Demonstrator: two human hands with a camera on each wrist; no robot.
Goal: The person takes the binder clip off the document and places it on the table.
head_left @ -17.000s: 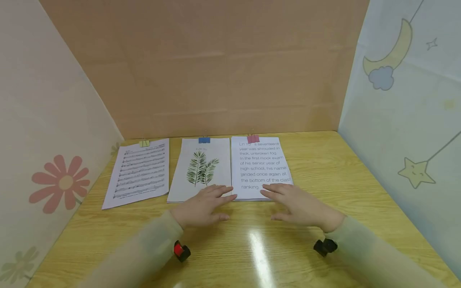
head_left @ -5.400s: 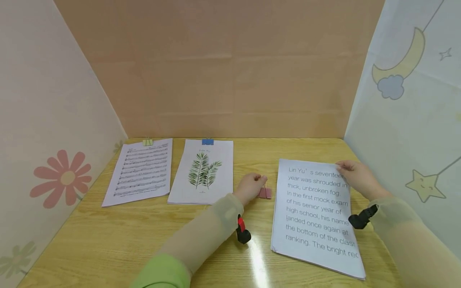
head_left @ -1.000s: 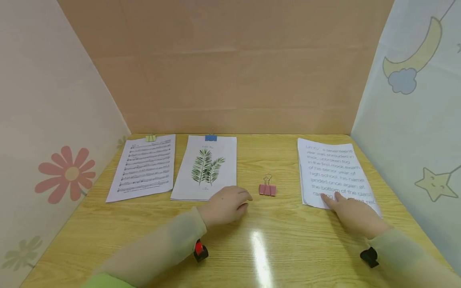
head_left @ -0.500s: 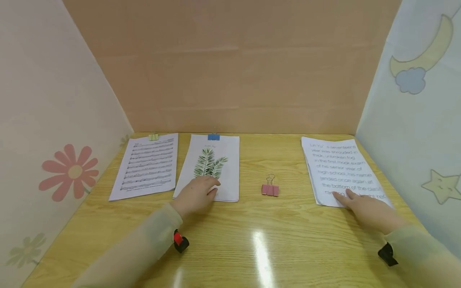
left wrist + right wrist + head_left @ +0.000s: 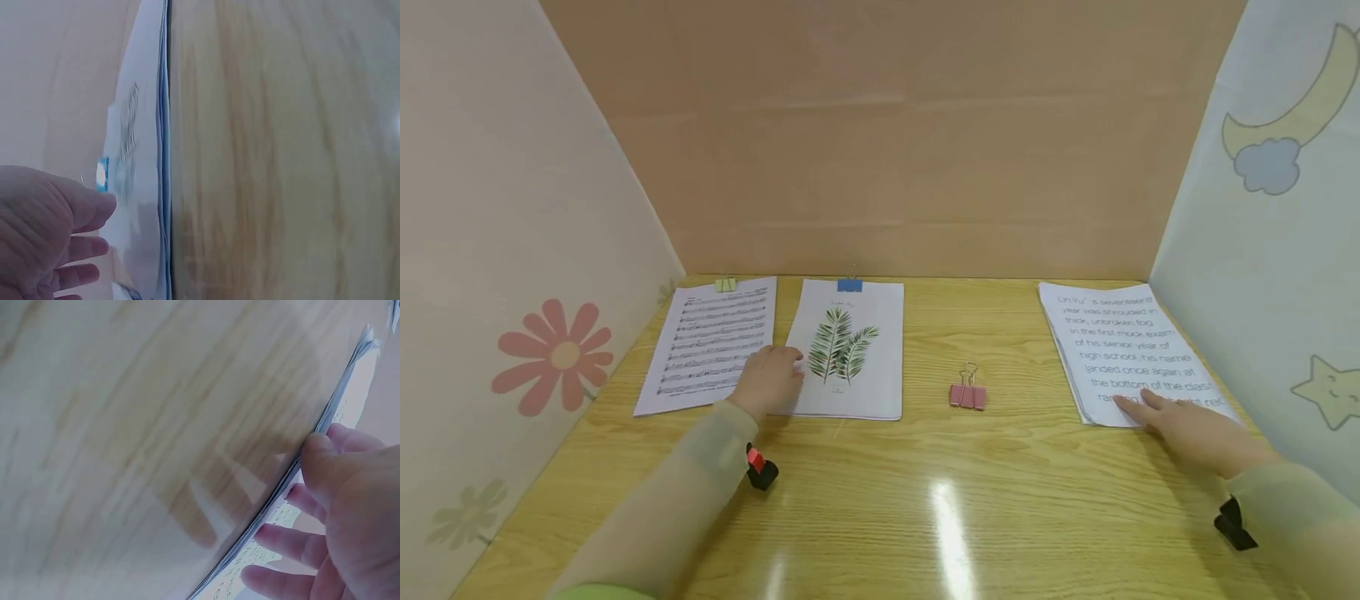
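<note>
Wooden table (image 5: 925, 517) between patterned walls (image 5: 497, 250)

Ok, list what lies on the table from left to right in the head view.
Sheet music stack → left hand → leaf print stack → loose pink binder clip → text stack, with the right hand resting on its near edge.

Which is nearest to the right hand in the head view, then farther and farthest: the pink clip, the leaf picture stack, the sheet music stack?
From the right hand:
1. pink clip, loose on the table, to its left.
2. leaf picture stack, farther left, under the blue clip.
3. sheet music stack, far left.
</note>
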